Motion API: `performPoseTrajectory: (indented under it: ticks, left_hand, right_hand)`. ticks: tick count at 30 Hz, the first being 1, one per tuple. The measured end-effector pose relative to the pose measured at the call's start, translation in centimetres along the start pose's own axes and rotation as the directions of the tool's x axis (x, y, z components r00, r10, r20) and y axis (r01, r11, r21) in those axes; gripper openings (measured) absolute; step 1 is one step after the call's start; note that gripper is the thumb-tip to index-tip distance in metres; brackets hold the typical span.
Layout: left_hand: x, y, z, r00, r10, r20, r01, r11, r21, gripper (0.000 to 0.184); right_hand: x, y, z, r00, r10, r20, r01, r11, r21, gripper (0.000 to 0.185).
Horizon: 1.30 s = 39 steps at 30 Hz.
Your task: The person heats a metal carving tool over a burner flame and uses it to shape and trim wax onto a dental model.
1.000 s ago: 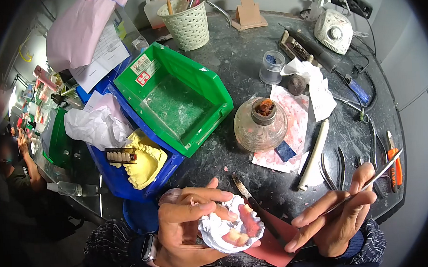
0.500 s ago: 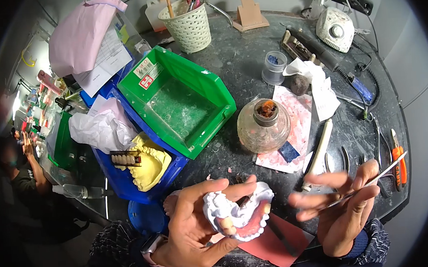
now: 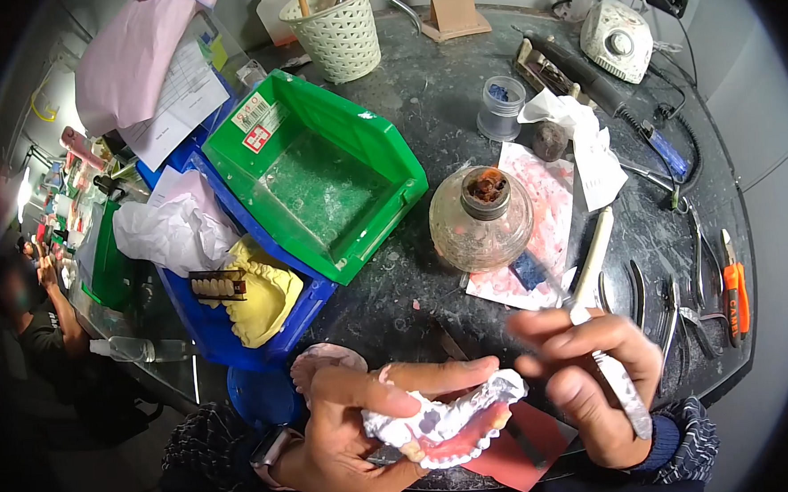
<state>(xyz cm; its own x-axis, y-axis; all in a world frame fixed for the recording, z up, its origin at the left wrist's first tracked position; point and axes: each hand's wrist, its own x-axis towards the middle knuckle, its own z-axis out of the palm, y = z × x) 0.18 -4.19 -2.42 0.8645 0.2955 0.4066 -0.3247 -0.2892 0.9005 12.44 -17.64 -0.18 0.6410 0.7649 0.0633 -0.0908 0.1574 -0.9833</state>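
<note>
My left hand (image 3: 359, 426) is closed around a white plaster dental model (image 3: 460, 407). Pink wax (image 3: 471, 438) with a row of artificial teeth runs along the model's near edge. To the right, my right hand (image 3: 601, 378) grips a slim metal tool, apparently a wax knife (image 3: 623, 394). Its pale, dark-spotted handle crosses the palm, and a thin blurred end points up and left towards the glass spirit lamp (image 3: 482, 219). Below the model lies a pink wax sheet (image 3: 535, 466) with a dark narrow strip on it. A pinkish cast (image 3: 327, 361) sits partly hidden behind my left hand.
A green bin (image 3: 319, 183) stands on blue bins at left, beside a yellow dental cast (image 3: 267, 297) and crumpled paper (image 3: 175, 235). Pliers and orange-handled cutters (image 3: 735, 295) lie at right. A white-handled tool (image 3: 595, 258) is near the lamp. Another person (image 3: 45, 309) sits far left.
My right hand has turned the tool from pointing up-right to pointing up-left and has moved slightly left. My left hand has tilted the model and shifted it a little lower.
</note>
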Motion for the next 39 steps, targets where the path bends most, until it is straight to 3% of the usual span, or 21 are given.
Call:
performPoseTrajectory:
  ticks: [3,4,5,7,9,13,15,17,23,26,29,32,35,38,39]
  left_hand:
    - [0.2,-0.1,-0.5,0.997,0.079,0.022,-0.081,0.977,0.198,0.066]
    - [0.0,-0.5,-0.3,0.995,0.099,-0.012,-0.096,0.979,0.180,0.065]
    - [-0.2,-0.7,0.0,0.994,0.105,-0.040,-0.100,0.988,0.121,0.061]
    - [-0.5,-1.1,0.5,0.989,0.117,-0.095,-0.117,0.993,0.004,0.056]
    - [-0.5,0.0,-1.4,0.995,0.020,0.093,0.010,0.953,-0.304,0.052]
    - [-1.1,-1.6,-0.5,0.977,0.212,-0.030,-0.209,0.975,0.077,0.085]
    - [-0.5,0.7,-0.8,0.985,-0.174,0.021,0.173,0.985,0.009,0.093]
    - [-0.7,1.3,0.0,0.908,-0.419,-0.028,0.382,0.853,-0.356,0.087]
    - [-0.1,1.7,-0.5,0.870,-0.492,0.029,0.417,0.704,-0.575,0.074]
    - [0.1,1.2,-2.0,0.933,-0.307,0.188,0.352,0.890,-0.291,0.057]
    - [-0.2,1.0,-2.0,0.949,-0.268,0.166,0.313,0.861,-0.401,0.063]
    - [-0.4,0.9,-1.3,0.956,-0.290,0.054,0.294,0.929,-0.226,0.073]
    - [-0.4,1.5,-0.9,0.919,-0.394,-0.021,0.366,0.871,-0.328,0.074]
    - [-0.3,1.5,-0.6,0.905,-0.424,-0.048,0.376,0.846,-0.378,0.074]
    - [-0.4,1.2,-1.0,0.931,-0.364,0.018,0.341,0.853,-0.394,0.069]
  right_hand:
    - [-0.2,0.6,0.3,0.988,0.124,0.094,-0.140,0.972,0.188,0.026]
    - [-0.1,0.7,-0.1,0.984,0.073,0.162,-0.089,0.992,0.093,0.025]
    - [0.1,0.8,-0.5,0.972,0.030,0.235,-0.031,1.000,0.000,0.025]
    - [-0.2,1.3,0.0,0.985,0.032,0.170,-0.046,0.996,0.077,0.024]
    - [-0.3,1.4,0.3,0.991,0.051,0.121,-0.068,0.987,0.143,0.025]
    - [-0.7,1.8,-0.1,0.992,0.020,0.121,-0.040,0.985,0.165,0.032]
    - [-0.8,1.4,-0.4,0.991,0.021,0.134,-0.041,0.988,0.149,0.035]
    - [-0.9,1.5,-0.5,0.992,0.005,0.127,-0.021,0.992,0.124,0.039]
    - [-0.8,1.9,-0.8,0.993,-0.008,0.119,-0.010,0.988,0.154,0.040]
    - [-0.9,1.6,-0.6,0.997,0.033,0.069,-0.046,0.978,0.201,0.038]
    - [-0.8,1.9,-0.4,0.999,0.019,0.041,-0.028,0.976,0.218,0.035]
    - [-0.8,2.0,-0.2,0.999,0.046,0.002,-0.045,0.967,0.251,0.033]
    - [-0.8,2.3,-0.2,1.000,0.016,0.006,-0.017,0.965,0.262,0.034]
    - [-0.7,2.3,-0.6,0.998,-0.027,0.065,0.014,0.983,0.184,0.034]
    - [-0.7,2.2,-0.5,0.998,-0.019,0.063,0.005,0.978,0.208,0.034]
